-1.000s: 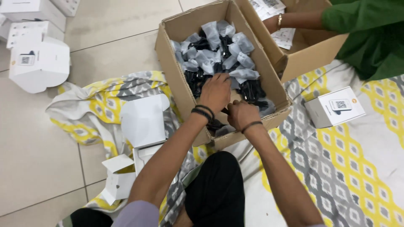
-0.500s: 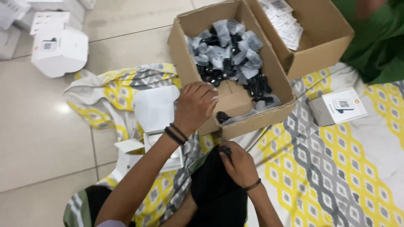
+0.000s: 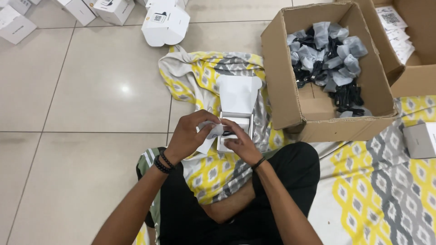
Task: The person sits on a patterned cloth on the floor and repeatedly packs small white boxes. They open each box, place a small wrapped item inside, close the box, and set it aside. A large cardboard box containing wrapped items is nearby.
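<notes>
**Risk: bagged part misses the small box or snags on its flap**

Left hand (image 3: 188,136) has its fingers curled shut around a small grey plastic-wrapped black item (image 3: 217,130), held just above the near-left corner of the small open white cardboard box (image 3: 236,124). Right hand (image 3: 243,144) sits just beside it, fingers half bent, tips touching the item's dark end (image 3: 228,134); can't tell whether it grips or only steadies.

Failure modes as I see them:
- Box sits on the rumpled yellow-and-grey patterned cloth (image 3: 204,72), not on the flat tiled floor (image 3: 91,90). Soft base, so pushing down likely tilts or slides it.
- Upright lid flap (image 3: 238,93) stands open on the far side, unsupported. A knock from either hand folds it over the opening.
- Wrap looks slippery and loose. A two-hand pinch at one end lets the other end swing and catch the box rim.
- Box interior is mostly hidden by the hands, so can't tell if something is already inside and blocking.
- Large brown cardboard carton (image 3: 281,95) of similar wrapped parts stands near on the right; an elbow swing could nudge it.
</notes>
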